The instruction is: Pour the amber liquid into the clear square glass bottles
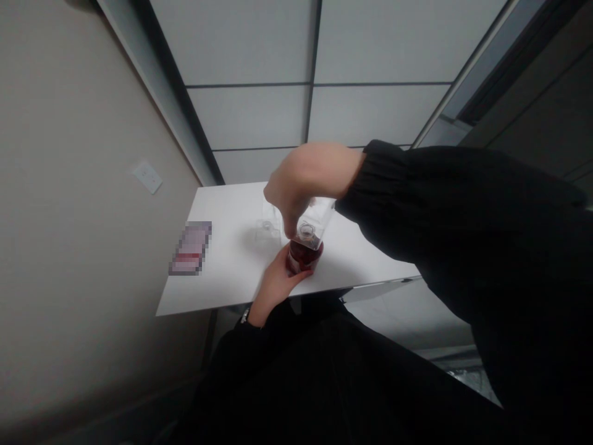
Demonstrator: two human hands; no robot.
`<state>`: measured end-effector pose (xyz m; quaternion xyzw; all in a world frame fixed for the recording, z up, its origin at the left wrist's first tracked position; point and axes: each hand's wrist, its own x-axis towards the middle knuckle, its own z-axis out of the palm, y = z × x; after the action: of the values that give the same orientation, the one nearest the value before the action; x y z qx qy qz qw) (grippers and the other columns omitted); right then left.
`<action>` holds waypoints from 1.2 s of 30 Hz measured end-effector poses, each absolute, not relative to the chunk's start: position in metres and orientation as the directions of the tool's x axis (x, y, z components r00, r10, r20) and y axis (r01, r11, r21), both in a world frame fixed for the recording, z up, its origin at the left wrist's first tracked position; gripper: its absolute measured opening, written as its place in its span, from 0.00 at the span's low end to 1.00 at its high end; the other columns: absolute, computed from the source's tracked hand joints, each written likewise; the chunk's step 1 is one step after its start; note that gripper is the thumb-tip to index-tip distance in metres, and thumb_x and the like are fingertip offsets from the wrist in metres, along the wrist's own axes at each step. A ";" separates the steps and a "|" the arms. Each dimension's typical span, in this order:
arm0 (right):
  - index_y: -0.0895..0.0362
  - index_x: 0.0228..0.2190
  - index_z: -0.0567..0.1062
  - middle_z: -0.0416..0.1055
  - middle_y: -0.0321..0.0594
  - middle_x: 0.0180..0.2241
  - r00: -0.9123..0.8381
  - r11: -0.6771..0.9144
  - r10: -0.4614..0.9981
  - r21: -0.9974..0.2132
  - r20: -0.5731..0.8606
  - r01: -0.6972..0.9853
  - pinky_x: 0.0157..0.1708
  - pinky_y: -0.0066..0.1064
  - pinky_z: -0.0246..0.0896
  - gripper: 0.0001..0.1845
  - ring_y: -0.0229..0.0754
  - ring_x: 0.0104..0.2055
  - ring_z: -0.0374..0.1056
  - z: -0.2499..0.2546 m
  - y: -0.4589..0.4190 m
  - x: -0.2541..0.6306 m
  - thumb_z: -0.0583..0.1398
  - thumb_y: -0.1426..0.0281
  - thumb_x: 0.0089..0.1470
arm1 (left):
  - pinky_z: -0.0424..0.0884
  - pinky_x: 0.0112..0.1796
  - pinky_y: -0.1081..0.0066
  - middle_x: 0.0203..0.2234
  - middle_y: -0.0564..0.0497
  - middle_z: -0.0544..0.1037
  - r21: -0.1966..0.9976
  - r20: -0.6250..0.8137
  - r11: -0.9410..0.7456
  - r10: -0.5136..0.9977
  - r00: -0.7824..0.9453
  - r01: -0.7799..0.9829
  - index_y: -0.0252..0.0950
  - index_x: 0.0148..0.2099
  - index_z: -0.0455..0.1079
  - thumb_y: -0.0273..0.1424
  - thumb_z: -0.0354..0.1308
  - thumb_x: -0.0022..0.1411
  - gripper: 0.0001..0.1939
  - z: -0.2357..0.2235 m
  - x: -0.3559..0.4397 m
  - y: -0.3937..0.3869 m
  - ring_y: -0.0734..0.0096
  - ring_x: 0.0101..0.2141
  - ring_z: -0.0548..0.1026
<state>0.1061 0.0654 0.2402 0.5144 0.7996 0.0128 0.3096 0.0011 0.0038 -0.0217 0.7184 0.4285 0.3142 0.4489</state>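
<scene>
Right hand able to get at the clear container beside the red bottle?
Probably yes. The right hand hangs just above the clear container on the white table, with nothing visible between them. Its fingers are down by the cap of the red-filled bottle, so it would likely need to leave that first.

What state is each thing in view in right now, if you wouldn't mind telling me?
Right hand: held over the clear bottle's top, fingers pointing down beside its neck.
Left hand: curled around the bottle's lower body.
Clear bottle: held, partly filled with dark red liquid.
Clear container: on the table, no liquid visible.
White table: level, bearing the items.
Blurred flat item: lying flat, details obscured.
Wall switch plate: mounted on the wall, switch position unclear.
</scene>
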 end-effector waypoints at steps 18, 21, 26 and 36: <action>0.48 0.51 0.83 0.82 0.39 0.45 -0.644 0.584 0.759 -0.537 0.095 0.609 0.46 0.42 0.79 0.35 0.50 0.43 0.80 0.159 0.055 0.267 0.79 0.51 0.41 | 0.71 0.59 0.56 0.60 0.42 0.79 0.916 0.101 -0.257 0.891 0.444 0.308 0.39 0.69 0.65 0.35 0.74 0.60 0.38 -0.017 0.001 0.002 0.52 0.58 0.78; 0.46 0.60 0.77 0.78 0.42 0.55 -0.587 0.533 0.796 -0.629 0.147 0.565 0.51 0.43 0.78 0.35 0.50 0.50 0.79 0.157 0.023 0.282 0.74 0.55 0.53 | 0.71 0.59 0.56 0.59 0.41 0.79 0.913 0.110 -0.264 0.894 0.435 0.311 0.38 0.66 0.67 0.34 0.75 0.58 0.37 -0.017 0.001 0.002 0.51 0.57 0.77; 0.45 0.65 0.70 0.69 0.47 0.65 -0.265 0.352 0.929 -0.838 0.258 0.418 0.65 0.50 0.68 0.39 0.53 0.62 0.72 0.087 0.009 0.306 0.73 0.59 0.55 | 0.72 0.58 0.56 0.57 0.45 0.80 0.913 0.120 -0.273 0.890 0.440 0.302 0.40 0.65 0.68 0.33 0.75 0.58 0.35 -0.016 0.001 0.002 0.53 0.54 0.78; 0.49 0.57 0.71 0.70 0.48 0.63 -0.055 0.202 0.979 -0.963 0.195 0.178 0.74 0.52 0.50 0.38 0.56 0.69 0.64 -0.027 0.049 0.234 0.75 0.60 0.46 | 0.71 0.57 0.50 0.53 0.44 0.76 0.900 0.159 -0.294 0.908 0.387 0.321 0.40 0.56 0.71 0.31 0.78 0.50 0.33 -0.017 0.000 0.002 0.49 0.54 0.75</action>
<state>0.2336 0.0494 -0.0273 0.4816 0.6005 -0.4087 -0.4903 0.0000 0.0024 -0.0173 0.7223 0.4257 0.3542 0.4143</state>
